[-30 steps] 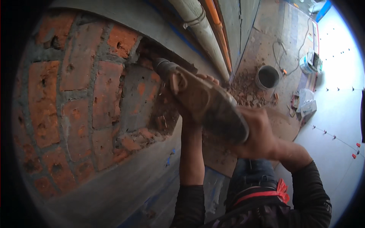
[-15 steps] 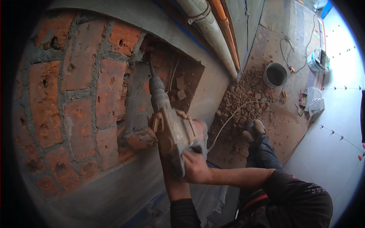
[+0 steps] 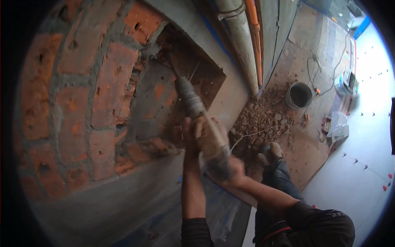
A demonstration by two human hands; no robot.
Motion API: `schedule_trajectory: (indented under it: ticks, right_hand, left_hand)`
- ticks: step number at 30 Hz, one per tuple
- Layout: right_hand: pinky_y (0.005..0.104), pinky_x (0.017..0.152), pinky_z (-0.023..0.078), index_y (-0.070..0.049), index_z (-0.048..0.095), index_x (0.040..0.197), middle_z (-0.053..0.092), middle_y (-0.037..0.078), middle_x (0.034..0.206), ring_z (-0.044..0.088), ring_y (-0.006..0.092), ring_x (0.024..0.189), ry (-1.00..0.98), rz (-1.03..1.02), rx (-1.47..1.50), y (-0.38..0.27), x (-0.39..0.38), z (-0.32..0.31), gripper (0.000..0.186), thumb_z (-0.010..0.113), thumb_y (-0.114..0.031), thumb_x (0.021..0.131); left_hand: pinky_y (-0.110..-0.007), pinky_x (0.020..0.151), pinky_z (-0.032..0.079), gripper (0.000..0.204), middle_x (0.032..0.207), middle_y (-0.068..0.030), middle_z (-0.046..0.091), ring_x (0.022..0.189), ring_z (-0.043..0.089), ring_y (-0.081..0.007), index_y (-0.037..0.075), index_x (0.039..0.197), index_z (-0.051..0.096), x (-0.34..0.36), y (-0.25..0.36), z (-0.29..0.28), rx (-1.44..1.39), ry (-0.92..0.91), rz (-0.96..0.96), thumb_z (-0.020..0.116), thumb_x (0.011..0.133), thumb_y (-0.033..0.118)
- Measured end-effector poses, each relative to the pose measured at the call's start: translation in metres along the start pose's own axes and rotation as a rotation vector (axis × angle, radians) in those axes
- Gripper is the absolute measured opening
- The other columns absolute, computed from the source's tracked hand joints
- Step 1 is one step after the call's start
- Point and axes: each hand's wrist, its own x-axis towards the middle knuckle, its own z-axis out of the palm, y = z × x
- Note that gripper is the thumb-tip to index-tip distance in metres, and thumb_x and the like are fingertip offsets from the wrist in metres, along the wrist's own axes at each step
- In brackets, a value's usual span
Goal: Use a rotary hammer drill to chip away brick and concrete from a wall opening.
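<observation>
Both my hands hold a dusty rotary hammer drill, slanted up and to the left. My left hand is wrapped round the front of its body, with part of the fingers hidden behind the tool. At the rear handle, my right hand is closed and slightly blurred. The long chisel bit reaches into a recess in the brick wall, against its upper left edge. Whether the tip touches brick or mortar, I cannot tell. Broken brick lies along the recess's lower ledge.
Brick rubble is heaped on the floor at right, beside a dark bucket. A pale pipe and an orange pipe run down the wall corner. Farther right are a white bucket, a power cord and white panelling.
The drill has swung, its rear shifting right and its chuck moving right and down in view. Both hands moved along with it, still gripping. The view has shifted somewhat too.
</observation>
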Motion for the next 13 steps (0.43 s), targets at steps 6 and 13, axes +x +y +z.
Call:
schedule_trajectory:
  ticks: [6, 13]
  right_hand:
    - [0.0417, 0.082, 0.062, 0.002, 0.079, 0.103, 0.079, 0.02, 0.099, 0.08, 0.0367, 0.09, -0.002, 0.044, -0.27, -0.083, 0.056, -0.18, 0.026, 0.081, -0.007, 0.078]
    - [0.0382, 0.084, 0.061, 0.002, 0.08, 0.108, 0.081, 0.017, 0.101, 0.081, 0.0309, 0.089, 0.078, 0.131, -0.233, -0.117, 0.062, -0.22, 0.028, 0.085, -0.009, 0.082]
  left_hand:
    - [-0.036, 0.105, 0.051, 0.058, 0.126, -0.0094, 0.068, 0.117, 0.061, -0.0183, -0.002, 0.142, 0.062, 0.041, -0.087, 0.096, 0.431, 0.053, 0.375, 0.069, 0.106, 0.042]
    - [-0.04, 0.119, 0.046, 0.088, 0.144, -0.0153, 0.064, 0.138, 0.059, -0.022, 0.0, 0.157, 0.049, 0.02, -0.05, 0.168, 0.557, -0.109, 0.27, 0.085, 0.082, 0.027]
